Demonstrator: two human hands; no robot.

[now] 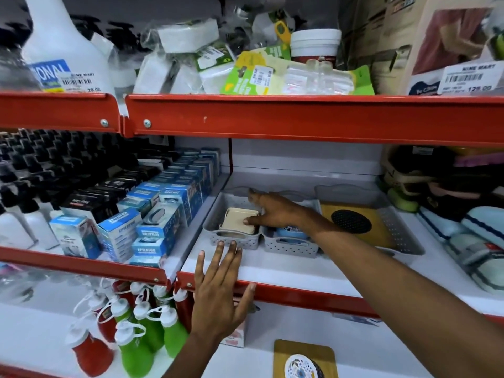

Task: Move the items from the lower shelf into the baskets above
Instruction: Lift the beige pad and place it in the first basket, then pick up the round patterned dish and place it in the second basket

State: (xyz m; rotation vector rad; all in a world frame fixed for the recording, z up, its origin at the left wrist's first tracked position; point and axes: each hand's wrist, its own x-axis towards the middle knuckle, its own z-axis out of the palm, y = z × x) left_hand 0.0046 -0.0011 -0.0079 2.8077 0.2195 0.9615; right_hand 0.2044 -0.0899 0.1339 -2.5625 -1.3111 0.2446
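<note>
I judge the job well under way but not finished. On the middle shelf the left grey basket [231, 236] holds a cream square box [240, 221], the middle grey basket [290, 245] just beside it holds something blue and round that I can only partly see, and the larger grey tray [392, 225] on the right carries a yellow card with a black oval pad [351, 221]. On the lower shelf [381, 347] I can see a wood-coloured card with a round patterned item [305, 362] near the front and a small pinkish box [235, 338] partly hidden behind my left wrist, so those remain to go up.

My right hand [275, 211] reaches far over the two small baskets, fingers loose and apart, thumb touching the cream box; it grips nothing. My left hand [222, 290] is spread flat, fingertips at the front of the left basket, palm across the red shelf edge [300, 294], empty.
</note>
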